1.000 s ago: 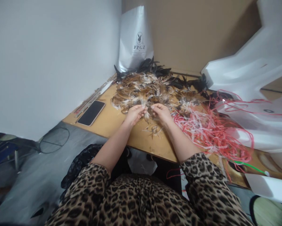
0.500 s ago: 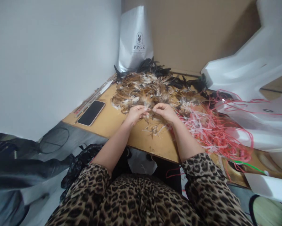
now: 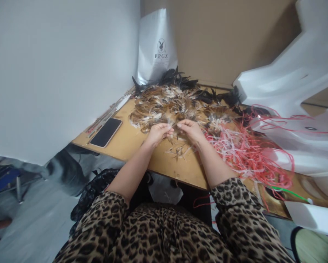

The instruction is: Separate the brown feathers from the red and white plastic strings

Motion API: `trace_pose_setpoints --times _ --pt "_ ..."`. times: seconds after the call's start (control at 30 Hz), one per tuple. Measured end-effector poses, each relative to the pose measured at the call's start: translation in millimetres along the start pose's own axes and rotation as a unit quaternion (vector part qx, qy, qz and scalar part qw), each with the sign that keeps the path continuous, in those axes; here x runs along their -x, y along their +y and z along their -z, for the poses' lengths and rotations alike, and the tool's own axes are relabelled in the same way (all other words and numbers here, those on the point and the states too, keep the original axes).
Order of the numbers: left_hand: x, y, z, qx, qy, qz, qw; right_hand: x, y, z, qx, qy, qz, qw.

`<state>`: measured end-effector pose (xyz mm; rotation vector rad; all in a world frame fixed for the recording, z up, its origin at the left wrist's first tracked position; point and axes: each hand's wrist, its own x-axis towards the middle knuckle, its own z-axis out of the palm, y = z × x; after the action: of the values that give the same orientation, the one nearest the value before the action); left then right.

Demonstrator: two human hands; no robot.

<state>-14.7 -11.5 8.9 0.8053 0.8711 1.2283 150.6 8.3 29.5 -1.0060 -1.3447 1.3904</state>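
Observation:
My left hand (image 3: 158,133) is over the near edge of the feather heap, thumb and fingers pinched around a pale, fluffy feather (image 3: 169,122). Close to its right, my right hand (image 3: 190,130) is also closed in a pinch; what it holds, if anything, is too small to make out. A small gap separates the two sets of fingertips. Beyond them spreads a heap of brown and white feathers (image 3: 155,104), with black feathers (image 3: 174,76) along its back. Several loose feather bits (image 3: 179,151) lie on the wooden table (image 3: 177,171) below my hands.
A phone (image 3: 106,132) lies at the table's left, near thin sticks (image 3: 106,112). Tangled red and pink strings (image 3: 251,157) cover the right side, beside large white moulded pieces (image 3: 286,76). A white printed bag (image 3: 157,47) stands behind. A blurred person's leg (image 3: 66,170) shows at left.
My hands keep nearly the same pinched pose, the right one shifted very slightly left. At the lower left, the person's dark blurred shape has moved back, uncovering floor and a blue object.

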Motion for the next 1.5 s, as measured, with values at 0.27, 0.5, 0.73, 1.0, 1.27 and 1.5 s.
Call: trace_pose_setpoints --times 0.27,0.5,0.73,1.0,1.27,1.5 --pt "-1 2 -0.7 0.024 0.029 -0.016 0.999 2 5 -13 -0.002 0.028 -0.030 0.999" --pt "1 -3 -2.4 -0.039 -0.025 -0.002 0.999 2 8 -21 0.016 0.064 0.023 0.998" --pt "1 -7 0.1 -0.085 -0.053 -0.011 0.995 0 10 -18 0.030 0.044 0.032 0.998" --pt "-4 5 7.1 0.029 0.069 -0.067 0.995 -6 18 -14 0.090 0.073 0.063 0.991" --pt "-8 7 12.9 0.116 0.100 -0.072 0.986 0 20 -12 0.449 0.061 0.160 0.877" --pt "-9 4 13.4 0.112 0.091 -0.072 0.987 9 10 -28 0.616 0.027 0.095 0.782"
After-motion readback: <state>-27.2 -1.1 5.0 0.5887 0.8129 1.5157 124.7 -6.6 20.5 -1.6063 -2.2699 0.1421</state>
